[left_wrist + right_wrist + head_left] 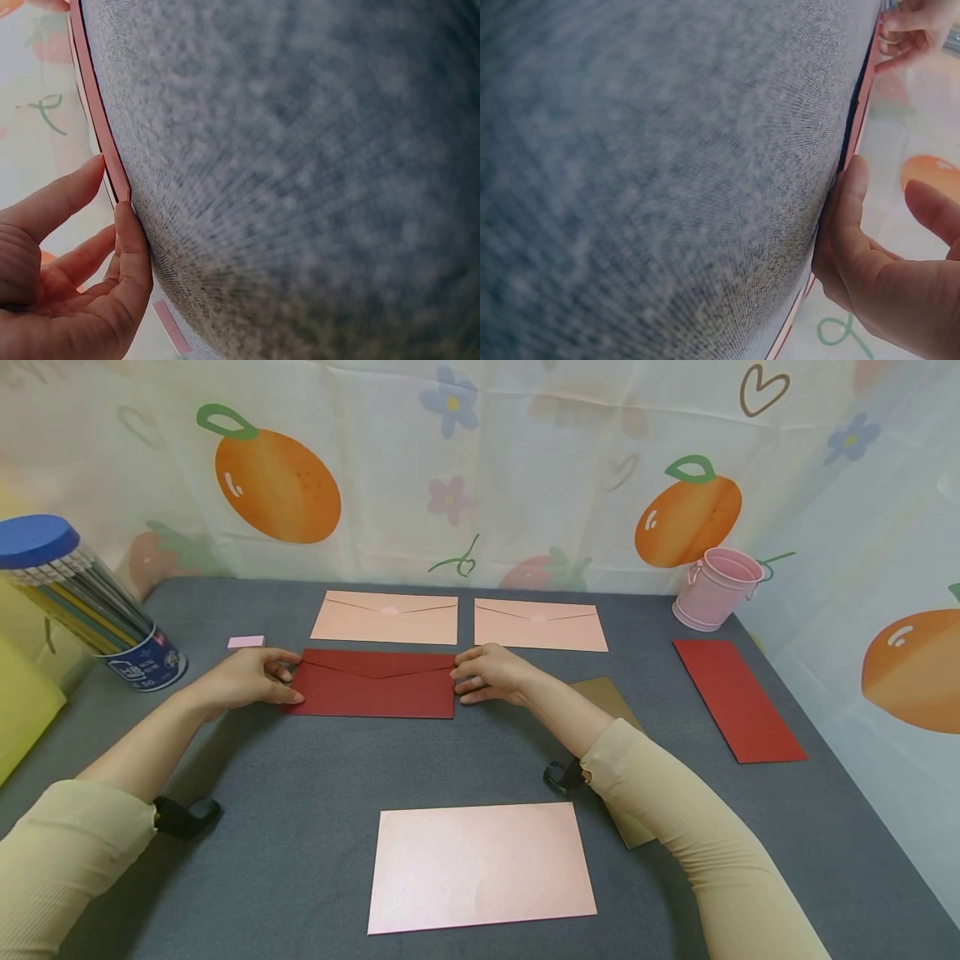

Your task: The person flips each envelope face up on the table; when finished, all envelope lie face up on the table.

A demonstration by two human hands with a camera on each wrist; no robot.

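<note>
A red envelope [375, 687], its pointed flap along the far side, is between the hands at or just above the grey cloth. At its left end my left hand [251, 678] pinches the edge, thumb over the face and a finger at the end, also visible in the left wrist view. Fingers of my right hand [495, 675] touch the right edge. In the right wrist view that hand's thumb [931, 214] stands away from the envelope. Just behind lie two peach envelopes, one on the left [386, 620] and one on the right [542, 627].
Near the front lies a plain peach envelope [483, 868]. A gold envelope [607, 697] is partly under the right forearm. To the right are another red envelope [738, 702] and a pink bucket [716, 589]. A pencil tub [146, 660] and pink eraser [246, 642] are left.
</note>
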